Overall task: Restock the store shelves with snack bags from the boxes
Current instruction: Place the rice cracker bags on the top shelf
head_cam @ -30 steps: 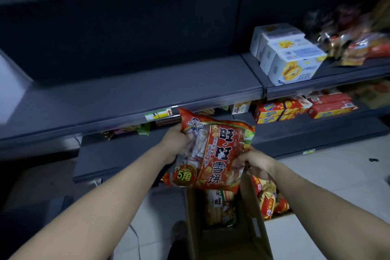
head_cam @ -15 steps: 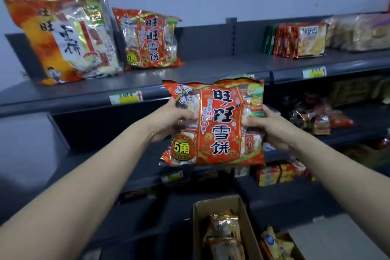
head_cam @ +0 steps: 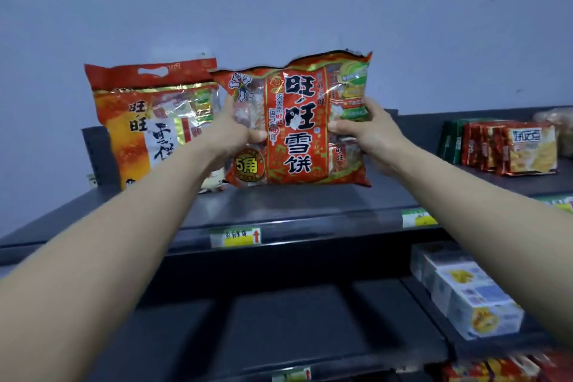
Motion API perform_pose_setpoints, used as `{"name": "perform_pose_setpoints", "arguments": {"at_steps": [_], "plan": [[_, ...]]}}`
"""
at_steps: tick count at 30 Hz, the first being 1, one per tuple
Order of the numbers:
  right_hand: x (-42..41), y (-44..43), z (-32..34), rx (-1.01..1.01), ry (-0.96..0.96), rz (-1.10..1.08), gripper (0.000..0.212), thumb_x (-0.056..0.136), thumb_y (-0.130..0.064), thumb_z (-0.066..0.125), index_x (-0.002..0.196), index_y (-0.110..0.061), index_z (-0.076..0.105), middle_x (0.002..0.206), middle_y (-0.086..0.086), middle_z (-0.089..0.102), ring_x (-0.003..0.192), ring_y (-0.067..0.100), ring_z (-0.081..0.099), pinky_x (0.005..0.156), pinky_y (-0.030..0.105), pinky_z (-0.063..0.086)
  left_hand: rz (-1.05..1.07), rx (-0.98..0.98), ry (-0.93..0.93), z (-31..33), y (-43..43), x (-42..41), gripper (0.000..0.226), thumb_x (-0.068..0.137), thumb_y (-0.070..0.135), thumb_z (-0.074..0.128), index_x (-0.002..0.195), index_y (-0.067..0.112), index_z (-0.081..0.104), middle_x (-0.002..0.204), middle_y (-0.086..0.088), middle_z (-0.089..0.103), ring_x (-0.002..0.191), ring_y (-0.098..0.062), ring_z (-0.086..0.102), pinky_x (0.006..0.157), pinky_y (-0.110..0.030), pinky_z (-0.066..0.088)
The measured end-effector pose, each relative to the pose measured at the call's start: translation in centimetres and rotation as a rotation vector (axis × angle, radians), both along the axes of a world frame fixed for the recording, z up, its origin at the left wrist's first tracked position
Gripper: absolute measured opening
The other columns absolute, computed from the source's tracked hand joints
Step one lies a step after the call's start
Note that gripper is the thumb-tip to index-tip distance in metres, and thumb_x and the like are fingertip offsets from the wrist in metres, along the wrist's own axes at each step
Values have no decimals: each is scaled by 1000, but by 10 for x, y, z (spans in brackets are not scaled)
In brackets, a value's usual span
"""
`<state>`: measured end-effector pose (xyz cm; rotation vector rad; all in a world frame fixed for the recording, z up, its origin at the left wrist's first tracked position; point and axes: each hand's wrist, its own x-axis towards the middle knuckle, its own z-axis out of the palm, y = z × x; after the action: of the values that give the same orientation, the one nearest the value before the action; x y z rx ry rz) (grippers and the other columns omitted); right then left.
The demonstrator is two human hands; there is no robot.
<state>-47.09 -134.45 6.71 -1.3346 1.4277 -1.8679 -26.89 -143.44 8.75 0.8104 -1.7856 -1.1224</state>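
I hold a red-and-orange snack bag [head_cam: 297, 124] upright with both hands, its bottom edge at the surface of the dark top shelf [head_cam: 297, 205]. My left hand [head_cam: 231, 132] grips the bag's left side, thumb across the front. My right hand [head_cam: 370, 130] grips its right side. A larger orange bag [head_cam: 148, 124] of the same brand stands just to the left, partly behind my left hand. The boxes are out of view.
Red and yellow snack packs [head_cam: 511, 146] stand on the top shelf at the right. White cartons [head_cam: 468, 295] sit on the middle shelf at the right. Yellow price labels [head_cam: 235, 237] line the shelf edge. A pale wall rises behind.
I have raised the bag from over the box on the floor up to the top shelf, beside the large orange bag. My view has tilted upward with it.
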Motion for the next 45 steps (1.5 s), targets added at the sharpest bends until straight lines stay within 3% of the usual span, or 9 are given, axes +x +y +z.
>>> {"name": "perform_pose_setpoints", "arguments": {"at_steps": [6, 9, 13, 21, 27, 30, 34, 39, 45], "plan": [[-5, -81, -23, 71, 43, -3, 45, 79, 3, 69, 118, -12, 52, 99, -1, 67, 85, 9, 64, 69, 22, 49, 157, -108, -52, -31, -72, -11, 89, 84, -4, 63, 148, 15, 4, 143, -16, 43, 106, -20, 52, 84, -35, 45], [-6, -116, -46, 116, 59, 16, 42, 81, 3, 68, 117, -13, 54, 105, 5, 68, 90, 17, 66, 75, 28, 54, 244, -104, -67, -51, -105, -11, 83, 83, -5, 64, 146, 13, 13, 138, -18, 47, 112, -27, 54, 84, -36, 44], [-11, -149, -56, 120, 49, -9, 37, 85, -3, 66, 115, -20, 52, 103, 2, 69, 89, 17, 68, 81, 39, 57, 288, -120, -92, -62, -138, -14, 81, 82, 3, 68, 144, 23, 19, 143, -15, 44, 126, -33, 47, 104, -50, 39], [-13, -175, -65, 172, 90, -4, 67, 86, -9, 64, 141, -30, 33, 119, 0, 65, 104, 20, 66, 92, 44, 53, 383, -165, -98, -71, -159, -14, 88, 76, 17, 76, 143, 27, 19, 145, -11, 41, 129, -32, 45, 106, -53, 39], [-16, -167, -73, 294, 173, -154, 103, 59, -48, 74, 146, -33, 19, 135, 2, 52, 126, 31, 48, 102, 52, 44, 417, -174, -207, -68, -140, -11, 91, 80, 15, 73, 147, 15, 11, 154, -13, 20, 137, -33, 31, 112, -45, 30], [-9, -143, -69, 317, 283, -261, 80, 82, -34, 66, 147, -17, 24, 141, 7, 45, 130, 31, 42, 106, 52, 38, 481, -234, -242, -65, -119, -8, 82, 82, 18, 71, 145, 12, 18, 150, -13, 22, 134, -32, 36, 110, -41, 32], [-4, -99, -69, 247, 400, -318, 53, 88, -30, 61, 136, -15, 44, 133, 3, 54, 125, 24, 47, 107, 47, 36, 479, -361, -226, -65, -81, -9, 57, 85, 18, 66, 132, 9, 34, 138, -11, 36, 120, -27, 47, 104, -40, 41], [2, -18, -93, 156, 446, -280, 31, 89, -14, 61, 120, -10, 60, 105, 2, 64, 98, 12, 58, 97, 28, 46, 284, -428, -215, -91, -9, -30, 39, 85, 14, 63, 120, 9, 46, 114, -10, 51, 92, -17, 50, 84, -29, 45], [4, 71, -163, 239, 403, -171, 17, 88, -5, 60, 99, -17, 65, 83, 5, 65, 79, 14, 59, 81, 28, 48, -48, -309, -314, -173, 77, -63, 32, 81, 9, 67, 111, 8, 55, 99, -3, 52, 75, -13, 50, 79, -24, 44]]}}
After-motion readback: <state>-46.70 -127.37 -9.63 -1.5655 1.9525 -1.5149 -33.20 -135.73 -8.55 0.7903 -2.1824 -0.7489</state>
